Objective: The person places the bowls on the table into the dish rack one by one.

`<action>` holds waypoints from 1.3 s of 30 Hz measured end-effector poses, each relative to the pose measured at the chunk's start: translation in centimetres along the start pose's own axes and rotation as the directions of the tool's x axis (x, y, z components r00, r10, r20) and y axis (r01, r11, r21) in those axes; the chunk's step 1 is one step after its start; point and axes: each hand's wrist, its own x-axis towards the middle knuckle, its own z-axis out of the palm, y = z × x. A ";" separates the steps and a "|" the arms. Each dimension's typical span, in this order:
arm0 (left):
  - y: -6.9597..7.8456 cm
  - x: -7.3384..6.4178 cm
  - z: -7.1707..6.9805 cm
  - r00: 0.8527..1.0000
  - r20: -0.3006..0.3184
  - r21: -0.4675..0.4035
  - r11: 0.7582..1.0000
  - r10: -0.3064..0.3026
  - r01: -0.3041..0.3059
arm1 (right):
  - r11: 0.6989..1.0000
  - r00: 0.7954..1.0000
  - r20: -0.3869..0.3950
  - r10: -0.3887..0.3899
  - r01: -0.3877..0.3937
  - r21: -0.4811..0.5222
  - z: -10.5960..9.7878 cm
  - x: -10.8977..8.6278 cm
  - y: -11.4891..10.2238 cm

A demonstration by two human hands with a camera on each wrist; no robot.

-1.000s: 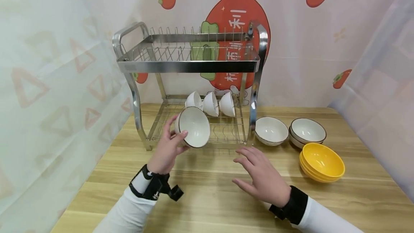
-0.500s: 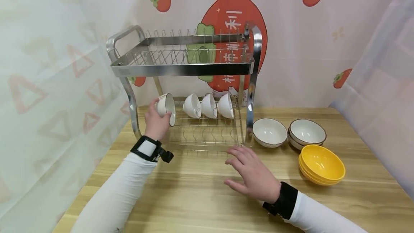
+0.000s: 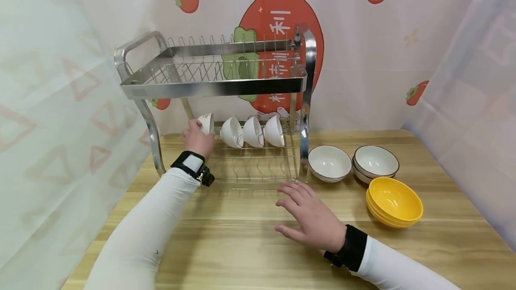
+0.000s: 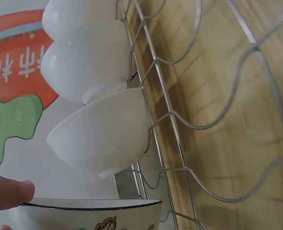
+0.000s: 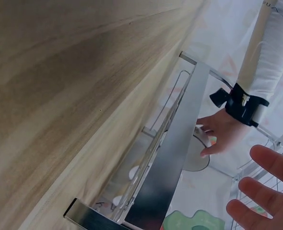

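Observation:
My left hand point(image 3: 198, 140) grips a cream bowl point(image 3: 207, 123) with a dark rim at the left end of the rack's lower tier. In the left wrist view this bowl point(image 4: 127, 215) shows a brown leaf print, and its rim faces the white bowls. Three white bowls point(image 3: 252, 132) stand tilted on edge in a row in the lower wires, to the right of my left hand. My right hand point(image 3: 312, 216), fingers spread, is over the wooden table in front of the rack and holds nothing. Its fingers point(image 5: 266, 191) show at the edge of the right wrist view.
A two-tier metal dish rack point(image 3: 217, 87) stands at the back; its upper tier overhangs the lower one. To its right are a cream bowl point(image 3: 329, 164), stacked dark-rimmed bowls point(image 3: 376, 161) and stacked yellow bowls point(image 3: 395, 200). A printed curtain point(image 3: 354, 57) hangs behind.
My left hand has carried the cream bowl back and left, from in front of the rack into its lower tier, turning it on edge. My right hand has barely moved.

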 end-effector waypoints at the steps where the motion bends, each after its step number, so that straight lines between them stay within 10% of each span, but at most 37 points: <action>1: 0.1 0.3 0.2 1.000 0.002 0.008 1.000 0.001 -0.001 | 1.000 1.000 0.002 0.005 -0.005 -0.001 0.0 0.0 0.0; 12: 0.1 2.4 0.9 0.994 0.078 0.009 0.997 -0.073 0.072 | 1.000 0.999 0.034 0.029 -0.029 0.006 0.1 -0.1 0.4; 39: -2.8 5.2 1.6 0.956 0.294 -0.046 0.999 0.009 0.005 | 0.999 0.998 0.053 0.030 -0.031 0.030 0.2 0.0 0.3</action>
